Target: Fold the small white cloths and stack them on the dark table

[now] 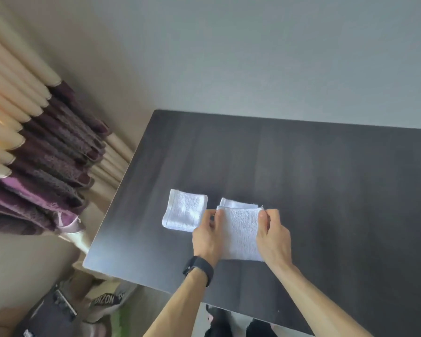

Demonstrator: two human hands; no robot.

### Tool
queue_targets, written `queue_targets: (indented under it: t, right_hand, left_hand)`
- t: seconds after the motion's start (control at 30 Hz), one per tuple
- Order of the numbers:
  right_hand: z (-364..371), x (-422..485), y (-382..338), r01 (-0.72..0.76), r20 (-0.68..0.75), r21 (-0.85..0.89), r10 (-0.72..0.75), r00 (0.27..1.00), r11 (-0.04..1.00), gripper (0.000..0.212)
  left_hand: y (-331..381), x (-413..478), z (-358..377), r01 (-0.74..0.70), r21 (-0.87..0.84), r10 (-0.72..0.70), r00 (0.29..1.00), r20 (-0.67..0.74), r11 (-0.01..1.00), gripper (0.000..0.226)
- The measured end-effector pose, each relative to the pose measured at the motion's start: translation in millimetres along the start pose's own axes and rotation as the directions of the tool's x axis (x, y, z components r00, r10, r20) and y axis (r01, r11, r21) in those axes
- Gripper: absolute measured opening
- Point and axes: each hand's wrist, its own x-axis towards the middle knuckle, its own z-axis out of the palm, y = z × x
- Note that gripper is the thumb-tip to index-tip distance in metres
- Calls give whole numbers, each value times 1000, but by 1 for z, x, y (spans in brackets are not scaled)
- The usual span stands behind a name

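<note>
Two small white cloths lie on the dark table (326,190), both in its near left part. Count of hands: two, both on one cloth. The folded cloth (185,210) lies flat as a rough square to the left, untouched, its corners turned slightly off the table's edges. Just beside it on the right, apart by a narrow strip of table, is the second cloth (241,234), an oblong whose long axis runs near to far. A lower layer shows past its far edge. The left hand (207,237) pinches the far left corner of the upper layer and the right hand (274,237) pinches the far right corner; each grip is closed on the fabric between thumb and fingers. One black watch (199,268) sits on the left wrist. A cream and purple curtain (34,142) hangs at far left.
</note>
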Motion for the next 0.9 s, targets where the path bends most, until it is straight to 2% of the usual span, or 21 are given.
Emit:
queue_targets:
  t: [0.17, 0.4, 0.77, 0.9]
  right_hand:
    - [36, 42, 10, -115, -23, -86, 113, 993, 990, 28]
    - [65, 59, 30, -238, -52, -186, 232, 971, 953, 27]
    - [80, 68, 33, -270, -128, -238, 245, 961, 933, 23]
    - [81, 70, 33, -289, -114, -245, 269, 956, 925, 21]
  left_hand:
    - [-16, 64, 19, -6, 98, -3, 996, 90, 995, 31]
    - [-48, 109, 38, -95, 321, 28, 978, 208, 942, 26]
    - [-46, 117, 44, -56, 404, -26, 981, 194, 913, 32]
    - [-35, 119, 43, -85, 511, -15, 982, 188, 855, 33]
